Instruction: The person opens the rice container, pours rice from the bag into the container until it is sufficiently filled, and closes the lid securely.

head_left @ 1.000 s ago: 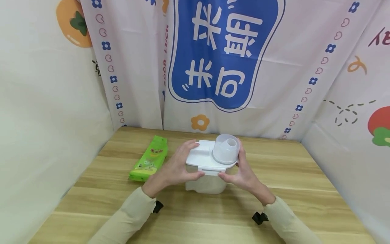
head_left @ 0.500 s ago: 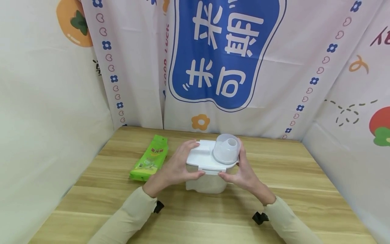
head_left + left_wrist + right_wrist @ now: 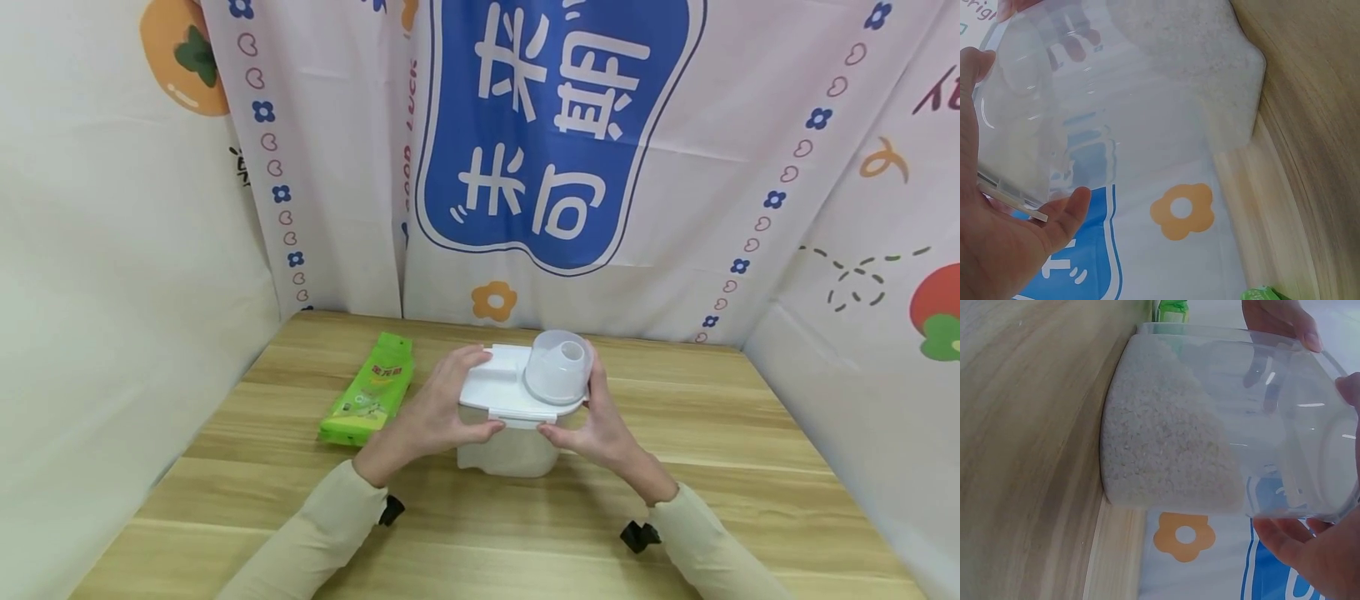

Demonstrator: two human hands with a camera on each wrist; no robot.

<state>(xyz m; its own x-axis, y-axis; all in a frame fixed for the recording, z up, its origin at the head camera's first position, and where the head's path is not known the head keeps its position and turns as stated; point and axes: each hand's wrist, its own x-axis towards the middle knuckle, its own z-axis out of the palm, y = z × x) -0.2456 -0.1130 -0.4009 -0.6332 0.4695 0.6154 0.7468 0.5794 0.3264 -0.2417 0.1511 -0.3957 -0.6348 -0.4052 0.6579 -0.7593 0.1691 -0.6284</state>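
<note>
A clear storage container (image 3: pixel 510 457) partly filled with white rice (image 3: pixel 1160 431) stands upright on the wooden table. On it sits a white lid (image 3: pixel 487 390), with a clear cup (image 3: pixel 555 375) on the lid's right part. My left hand (image 3: pixel 442 408) grips the lidded rim from the left, thumb at the front clip (image 3: pixel 522 418). From the other side, my right hand (image 3: pixel 600 427) holds the rim, its thumb near the clip's right end. In the right wrist view the rice lies sloped inside the container. Some fingertips are hidden behind the lid and cup.
A bright green packet (image 3: pixel 371 393) lies on the table (image 3: pixel 712 467), left of the container. Printed cloth (image 3: pixel 337 167) hangs behind the table's back edge, and pale sheets enclose both sides.
</note>
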